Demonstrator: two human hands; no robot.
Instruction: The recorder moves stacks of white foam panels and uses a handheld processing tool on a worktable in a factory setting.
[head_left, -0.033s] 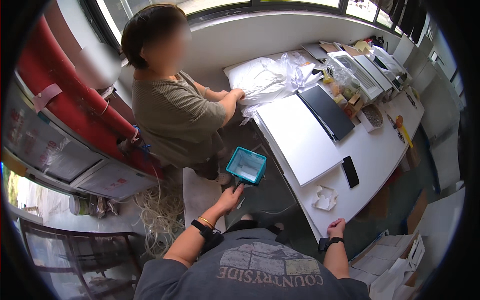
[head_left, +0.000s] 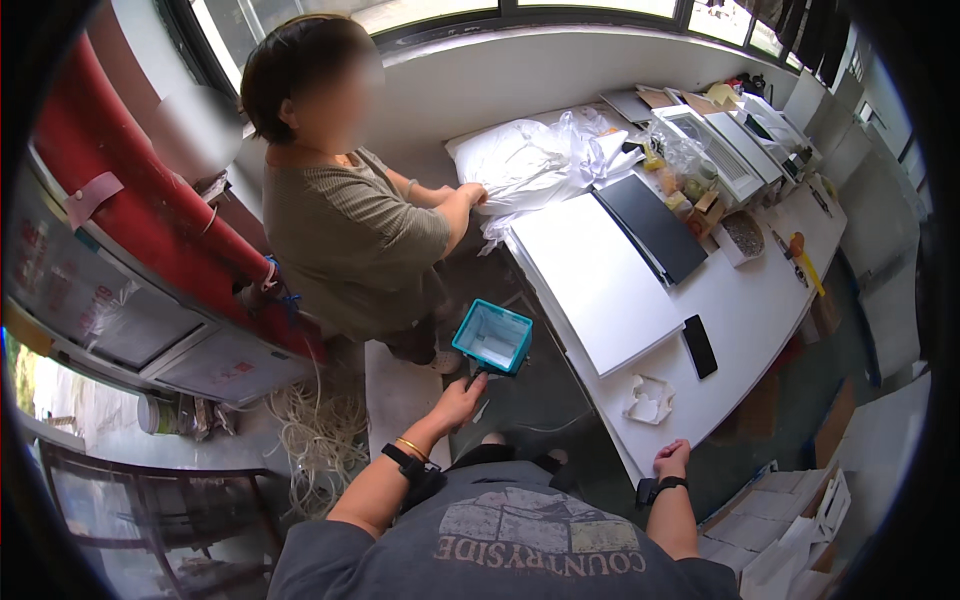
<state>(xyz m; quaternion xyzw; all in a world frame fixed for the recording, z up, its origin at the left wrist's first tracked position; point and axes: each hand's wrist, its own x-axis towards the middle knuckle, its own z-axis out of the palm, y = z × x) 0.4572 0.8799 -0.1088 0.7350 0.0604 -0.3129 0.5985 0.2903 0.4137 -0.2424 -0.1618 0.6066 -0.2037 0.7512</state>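
Observation:
My left hand (head_left: 458,402) is closed round the dark handle of a teal, open-topped rectangular bin (head_left: 493,335). The bin hangs over the floor, left of the white table (head_left: 748,345); its pale inside shows from above. At the table's near edge rests my right hand (head_left: 673,457), its fingers curled in and nothing showing in them. A small torn white piece (head_left: 650,399), perhaps foam or card, lies just beyond that hand. Farther along are a black phone (head_left: 700,346) and a stack of white panels (head_left: 595,280).
Beyond the bin stands a person (head_left: 350,230) with hands by a white plastic sack (head_left: 520,165). A black flat panel (head_left: 650,228) and a box of small parts (head_left: 740,238) sit on the table. Tangled pale tubing (head_left: 315,430) lies on the floor at left; white boxes (head_left: 765,515) stand near right.

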